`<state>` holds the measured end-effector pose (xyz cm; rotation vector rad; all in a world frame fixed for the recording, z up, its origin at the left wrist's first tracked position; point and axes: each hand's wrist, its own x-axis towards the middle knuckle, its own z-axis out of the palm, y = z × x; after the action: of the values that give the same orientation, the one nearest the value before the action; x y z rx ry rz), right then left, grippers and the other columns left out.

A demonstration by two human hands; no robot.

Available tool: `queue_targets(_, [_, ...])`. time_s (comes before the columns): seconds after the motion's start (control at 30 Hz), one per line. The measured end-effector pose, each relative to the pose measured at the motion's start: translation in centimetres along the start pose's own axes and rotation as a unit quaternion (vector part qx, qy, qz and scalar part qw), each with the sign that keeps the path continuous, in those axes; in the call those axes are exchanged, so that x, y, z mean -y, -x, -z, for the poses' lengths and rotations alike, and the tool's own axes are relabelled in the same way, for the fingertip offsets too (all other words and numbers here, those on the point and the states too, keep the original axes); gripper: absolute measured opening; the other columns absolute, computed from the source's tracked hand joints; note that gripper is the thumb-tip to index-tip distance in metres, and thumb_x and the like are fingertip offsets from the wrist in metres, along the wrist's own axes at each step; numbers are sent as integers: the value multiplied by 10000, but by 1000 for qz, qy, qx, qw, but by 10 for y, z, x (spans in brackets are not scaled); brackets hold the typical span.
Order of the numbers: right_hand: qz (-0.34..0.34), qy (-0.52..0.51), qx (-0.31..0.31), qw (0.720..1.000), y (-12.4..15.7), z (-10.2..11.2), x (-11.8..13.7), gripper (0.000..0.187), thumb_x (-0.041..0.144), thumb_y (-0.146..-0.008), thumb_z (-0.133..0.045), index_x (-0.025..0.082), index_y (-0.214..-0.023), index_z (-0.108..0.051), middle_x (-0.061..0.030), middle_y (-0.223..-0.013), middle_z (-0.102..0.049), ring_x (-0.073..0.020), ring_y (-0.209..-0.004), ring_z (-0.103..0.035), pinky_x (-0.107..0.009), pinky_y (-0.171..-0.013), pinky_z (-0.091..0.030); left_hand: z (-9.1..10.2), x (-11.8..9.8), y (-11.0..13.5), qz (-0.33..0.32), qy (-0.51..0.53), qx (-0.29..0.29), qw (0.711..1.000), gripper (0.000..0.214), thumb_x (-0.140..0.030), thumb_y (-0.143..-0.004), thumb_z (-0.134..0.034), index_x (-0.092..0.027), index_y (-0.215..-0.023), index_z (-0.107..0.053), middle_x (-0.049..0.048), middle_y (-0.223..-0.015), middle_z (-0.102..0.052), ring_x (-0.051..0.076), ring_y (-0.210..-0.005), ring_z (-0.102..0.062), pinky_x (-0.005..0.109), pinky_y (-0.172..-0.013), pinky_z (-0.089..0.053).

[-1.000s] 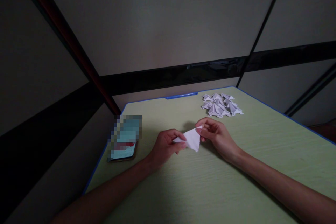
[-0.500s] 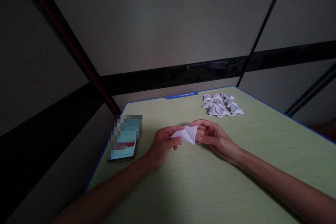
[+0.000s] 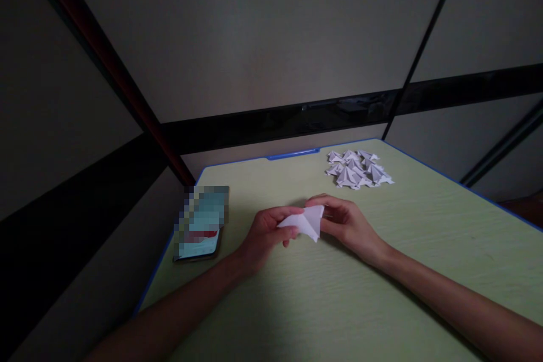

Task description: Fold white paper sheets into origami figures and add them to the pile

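A small piece of folded white paper (image 3: pixel 309 220) is held above the table, with a crease down its middle and pointed corners. My left hand (image 3: pixel 266 235) pinches its left part between thumb and fingers. At the paper's right edge is my right hand (image 3: pixel 350 226), with curled fingers and its fingertips partly hidden behind the paper; it appears to grip that edge. Beyond my right hand lies a cluster of several folded white paper figures (image 3: pixel 351 176) with pointed tips.
A phone (image 3: pixel 202 226) with its screen lit and partly pixelated lies at the left of the light green table (image 3: pixel 297 305). The table has a blue rim (image 3: pixel 292 154). Behind it stand grey panels (image 3: pixel 254 39) crossed by a black band (image 3: pixel 271 123).
The paper has shifted slightly right and tilted. My right fingers have moved further behind its right edge, while my left hand keeps its pinch.
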<state>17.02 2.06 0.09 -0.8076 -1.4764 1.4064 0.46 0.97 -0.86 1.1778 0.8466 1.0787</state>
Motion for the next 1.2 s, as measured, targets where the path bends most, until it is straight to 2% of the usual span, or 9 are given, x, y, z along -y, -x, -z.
queue_targets(0.13, [16, 58, -50, 997, -1, 1, 2, 96, 198, -602, -623, 133, -652, -573, 2, -660, -535, -90, -580, -481, -221, -531, -367, -5, -3, 2, 23, -71, 7, 997, 357, -188, -566, -636, -130, -918, -613, 4, -627, -583, 54, -466, -441, 157, -386, -344])
queue_targets(0.23, [9, 69, -60, 996, -1, 1, -1, 157, 257, -610, -627, 133, -583, -535, 17, -579, -512, -80, -523, -452, -215, -492, -345, -8, -3, 3, 35, -123, -11, 992, 423, -206, -555, -646, -107, -961, -581, 16, -660, -593, 55, -454, -449, 162, -374, -354])
queue_targets(0.33, [-13, 63, -62, 996, -1, 0, -4, 203, 292, -619, -624, 134, -575, -504, 29, -535, -498, -70, -487, -433, -209, -470, -327, -8, -2, 3, 23, -120, -39, 992, 424, -171, -561, -626, -97, -972, -553, 31, -702, -601, 80, -516, -497, 159, -378, -369])
queue_targets(0.53, [-48, 15, -74, 996, -2, 0, -5, 260, 312, -612, -627, 137, -543, -447, 52, -476, -453, -44, -432, -377, -185, -420, -247, -8, -4, 1, -1, -98, -79, 992, 425, -89, -565, -581, -106, -983, -502, 48, -784, -608, 117, -634, -543, 162, -431, -409])
queue_targets(0.73, [-78, -80, -80, 990, -1, -1, -4, 293, 262, -590, -646, 146, -503, -392, 74, -429, -412, -23, -386, -310, -181, -396, -164, -8, -5, 1, -9, -93, -70, 993, 331, -78, -585, -564, -105, -911, -510, 69, -826, -622, 126, -667, -548, 155, -425, -399])
queue_targets(0.87, [-83, -112, -74, 987, -2, -2, -3, 308, 234, -575, -656, 147, -486, -374, 77, -423, -410, -22, -389, -321, -180, -397, -168, -7, -4, 0, -16, -87, -62, 994, 321, -71, -588, -566, -108, -903, -514, 60, -802, -622, 119, -653, -543, 150, -420, -390])
queue_targets(1.07, [-100, -104, -77, 986, -2, -3, -2, 293, 239, -548, -678, 137, -488, -410, 67, -436, -458, -28, -396, -365, -178, -407, -211, -5, -3, 0, -40, -72, -76, 994, 302, -132, -614, -588, -117, -900, -493, 27, -733, -602, 87, -574, -518, 146, -403, -370])
queue_targets(1.2, [-112, -96, -51, 988, -1, -5, -2, 233, 202, -498, -710, 112, -526, -497, 41, -491, -537, -39, -433, -432, -178, -442, -286, -4, -2, -2, -57, -79, -115, 989, 275, -183, -627, -597, -139, -862, -460, -35, -592, -545, 59, -472, -466, 147, -392, -355])
